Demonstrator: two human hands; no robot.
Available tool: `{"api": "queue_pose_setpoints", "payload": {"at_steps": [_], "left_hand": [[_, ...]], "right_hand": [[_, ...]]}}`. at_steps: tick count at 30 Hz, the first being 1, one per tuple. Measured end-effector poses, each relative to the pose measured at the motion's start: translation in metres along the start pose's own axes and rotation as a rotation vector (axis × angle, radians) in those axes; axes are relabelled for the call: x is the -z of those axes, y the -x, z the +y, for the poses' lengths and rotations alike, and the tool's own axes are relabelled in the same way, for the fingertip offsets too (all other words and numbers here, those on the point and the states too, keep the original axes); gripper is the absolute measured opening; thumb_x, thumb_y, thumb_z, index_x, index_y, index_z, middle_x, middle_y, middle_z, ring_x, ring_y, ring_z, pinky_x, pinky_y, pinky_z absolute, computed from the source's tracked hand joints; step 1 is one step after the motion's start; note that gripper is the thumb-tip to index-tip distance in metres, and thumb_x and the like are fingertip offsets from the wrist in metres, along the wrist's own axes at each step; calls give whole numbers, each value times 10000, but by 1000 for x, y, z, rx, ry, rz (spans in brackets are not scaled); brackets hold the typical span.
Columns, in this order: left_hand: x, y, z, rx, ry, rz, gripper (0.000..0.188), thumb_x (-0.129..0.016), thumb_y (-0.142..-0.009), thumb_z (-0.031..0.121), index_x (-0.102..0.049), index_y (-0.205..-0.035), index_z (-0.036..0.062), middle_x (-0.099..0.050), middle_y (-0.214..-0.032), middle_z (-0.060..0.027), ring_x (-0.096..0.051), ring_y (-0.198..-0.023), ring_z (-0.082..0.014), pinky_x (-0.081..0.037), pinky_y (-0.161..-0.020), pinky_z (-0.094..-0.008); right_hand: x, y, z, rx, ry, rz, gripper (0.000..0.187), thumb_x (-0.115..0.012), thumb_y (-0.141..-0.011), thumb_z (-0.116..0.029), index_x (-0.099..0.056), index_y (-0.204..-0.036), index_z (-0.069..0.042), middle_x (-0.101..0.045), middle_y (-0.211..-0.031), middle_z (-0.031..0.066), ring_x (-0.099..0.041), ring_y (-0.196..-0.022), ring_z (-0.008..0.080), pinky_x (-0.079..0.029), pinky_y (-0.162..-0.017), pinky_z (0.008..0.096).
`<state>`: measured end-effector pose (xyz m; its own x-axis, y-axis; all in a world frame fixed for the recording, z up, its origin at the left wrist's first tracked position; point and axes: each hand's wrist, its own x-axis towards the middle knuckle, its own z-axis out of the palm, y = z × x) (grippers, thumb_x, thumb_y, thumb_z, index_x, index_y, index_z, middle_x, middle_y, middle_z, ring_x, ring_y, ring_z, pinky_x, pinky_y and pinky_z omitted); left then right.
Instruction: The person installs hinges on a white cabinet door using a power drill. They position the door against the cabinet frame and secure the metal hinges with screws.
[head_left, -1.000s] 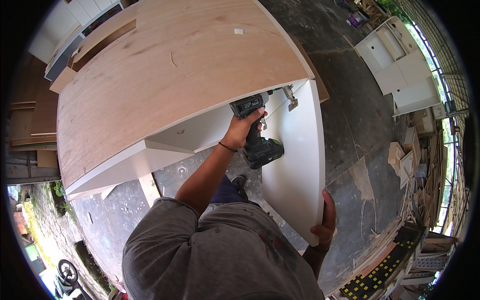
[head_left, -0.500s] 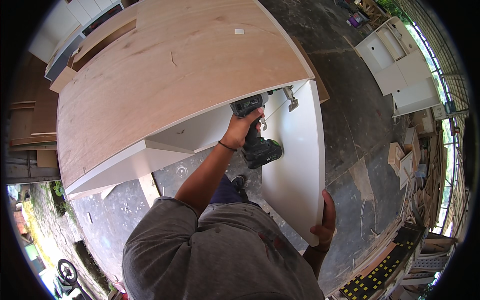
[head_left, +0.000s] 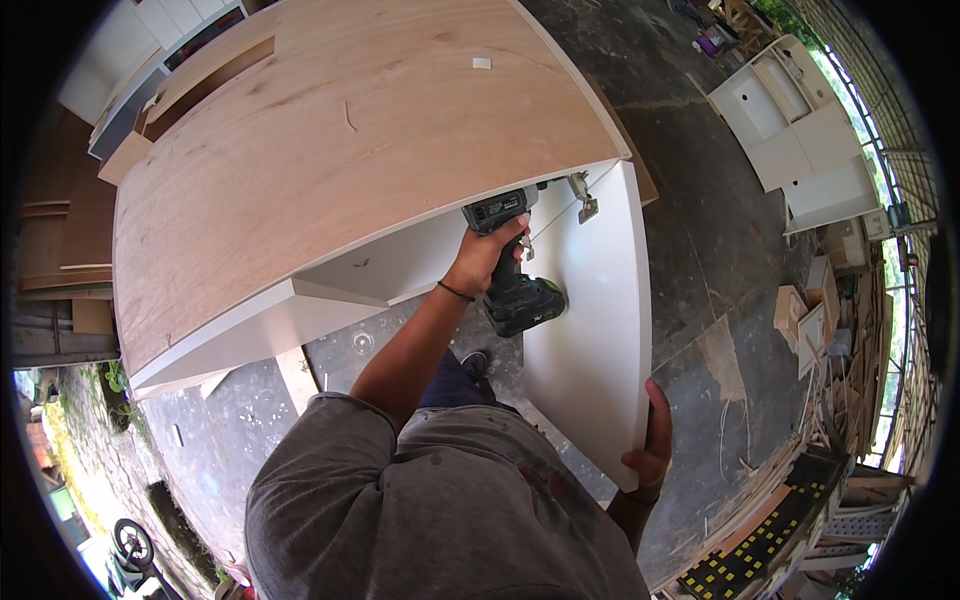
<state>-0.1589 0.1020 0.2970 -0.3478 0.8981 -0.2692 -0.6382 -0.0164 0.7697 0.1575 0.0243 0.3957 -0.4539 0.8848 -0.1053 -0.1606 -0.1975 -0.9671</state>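
My left hand (head_left: pixel 488 252) is wrapped round the grip of a black cordless drill (head_left: pixel 525 304). The drill's nose points at a metal hinge (head_left: pixel 581 192) near the top inner side of a white cabinet door (head_left: pixel 588 330); whether its bit touches a screw is hidden. A second hinge (head_left: pixel 528 250) shows lower down, beyond the hand. At the door's near outer edge, my right hand (head_left: pixel 652 447) grips the panel, thumb and fingers on either side. The door stands swung out from a cabinet with a bare plywood surface (head_left: pixel 380 120) facing up.
A white divider panel (head_left: pixel 255 325) juts from the cabinet at the left. Beyond the dark concrete floor (head_left: pixel 690 250), another white cabinet (head_left: pixel 800 140) stands at the far right. Wood scraps (head_left: pixel 815 310) lean along the right side. My shoe (head_left: pixel 474 365) shows below the drill.
Almost nothing differs; the view has shifted very slightly. Both hands keep their places, on the drill and the door.
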Motion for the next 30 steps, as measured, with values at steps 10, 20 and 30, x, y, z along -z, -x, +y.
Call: {"api": "queue_pose_setpoints", "payload": {"at_steps": [10,20,30], "left_hand": [[2,-2,-3,-21,27,-22,221,-676,-812,183,-580,-954,44,-622,-835,-78,-508,-538,-102,-449,-487,-253],[76,3,-57,185,71,198,269,-695,-802,244,-573,-973,77,-619,-818,-64,-514,-538,-118,-452,-485,-271],[121,-35,-161,453,280,214,248,-669,-824,306,-540,-966,148,-613,-834,-40,-492,-515,-117,-457,-487,-326]], "right_hand": [[5,1,3,11,4,7,944,-742,-593,-277,-302,-1356,61,-394,-1344,216,-410,-1212,287,-312,-1005,401],[9,5,6,12,1,20,917,-719,-575,-223,-319,-1364,18,-317,-1402,249,-330,-1286,331,-260,-1047,438],[19,20,8,12,16,92,935,-681,-527,-137,-319,-1382,-29,-317,-1414,221,-340,-1281,323,-277,-1040,438]]}}
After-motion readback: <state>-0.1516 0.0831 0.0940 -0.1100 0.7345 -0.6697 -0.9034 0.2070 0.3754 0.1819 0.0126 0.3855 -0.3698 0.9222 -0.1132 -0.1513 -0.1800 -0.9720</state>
